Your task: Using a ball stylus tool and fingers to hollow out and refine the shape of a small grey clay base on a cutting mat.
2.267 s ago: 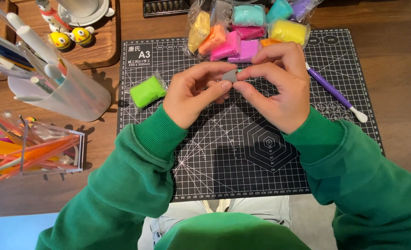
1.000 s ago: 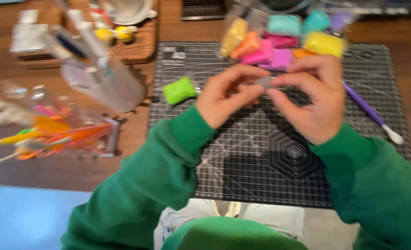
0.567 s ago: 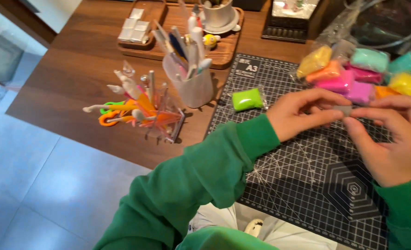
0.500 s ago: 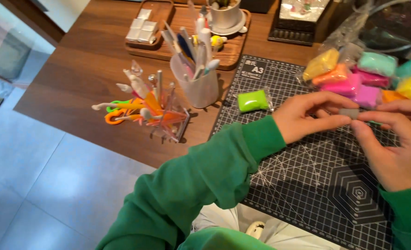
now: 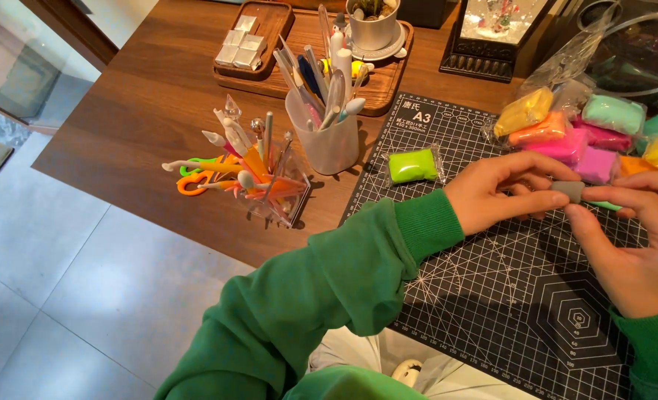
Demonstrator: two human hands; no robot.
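I pinch a small grey lump of clay (image 5: 568, 191) between my left hand (image 5: 503, 194) and right hand (image 5: 636, 248), at the right of the frame over the black cutting mat (image 5: 492, 296). It looks soft and light, so fingertip pressure at its ends should do. Coloured clay packets (image 5: 566, 133) crowd above; the lower mat offers room

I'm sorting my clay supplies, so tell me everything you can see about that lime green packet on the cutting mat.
The lime green packet is a small, soft-looking block of clay sealed in clear, crinkled plastic wrap. It lies flat near the top left corner of the dark gridded cutting mat, apart from the other clay packets. Neither hand touches it; the left hand is the nearer one.
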